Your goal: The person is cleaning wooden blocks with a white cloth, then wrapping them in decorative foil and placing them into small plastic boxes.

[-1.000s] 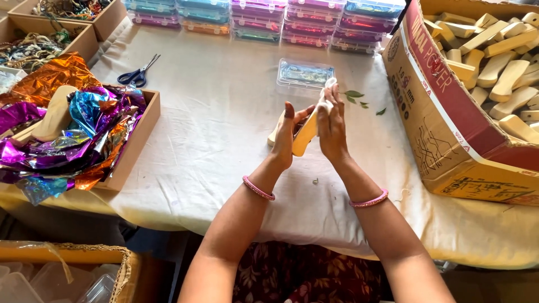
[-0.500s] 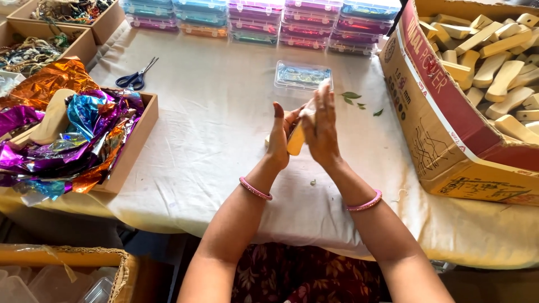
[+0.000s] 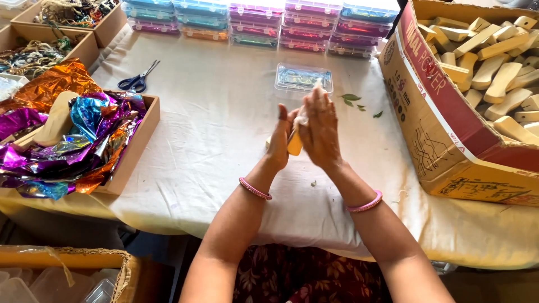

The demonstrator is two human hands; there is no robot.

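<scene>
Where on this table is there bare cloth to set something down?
Bare white tablecloth lies between the wooden tray of shiny foil and the hands, left hand and right hand, and between the black scissors and the clear plastic box. The large cardboard carton of wooden blocks crowds the right side.

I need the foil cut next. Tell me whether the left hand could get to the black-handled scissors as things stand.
Probably yes. The scissors lie alone on bare white cloth, nothing across the way. But the left hand is pressed with the right hand around a wooden piece, so it must let go first.
</scene>
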